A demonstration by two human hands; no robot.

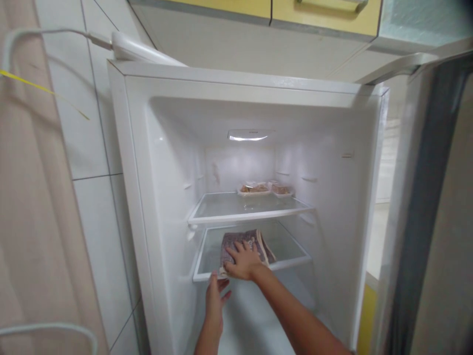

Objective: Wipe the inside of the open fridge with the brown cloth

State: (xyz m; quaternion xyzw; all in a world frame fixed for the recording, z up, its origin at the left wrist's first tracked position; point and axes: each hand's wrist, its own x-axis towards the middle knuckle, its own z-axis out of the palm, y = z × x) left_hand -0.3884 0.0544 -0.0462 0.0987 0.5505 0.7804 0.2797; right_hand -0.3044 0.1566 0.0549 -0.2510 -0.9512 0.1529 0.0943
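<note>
A folded, patterned cloth point(231, 241) with a pale hem lies on the lower glass shelf point(212, 246) inside an open refrigerator. My right hand point(244, 261) presses flat on top of the cloth with its fingers spread. At the shelf's front edge, my left hand point(217, 296) is raised with fingers apart, near the cloth's left corner. Nothing shows in the left hand. Whether its fingertips touch the shelf rim I cannot tell.
Two clear-wrapped food trays point(254, 188) sit at the back of the upper glass shelf point(229, 206). The refrigerator door point(424, 207) stands open on the right. A tiled wall point(96, 123) runs along the left, and yellow cabinets point(325, 15) hang above.
</note>
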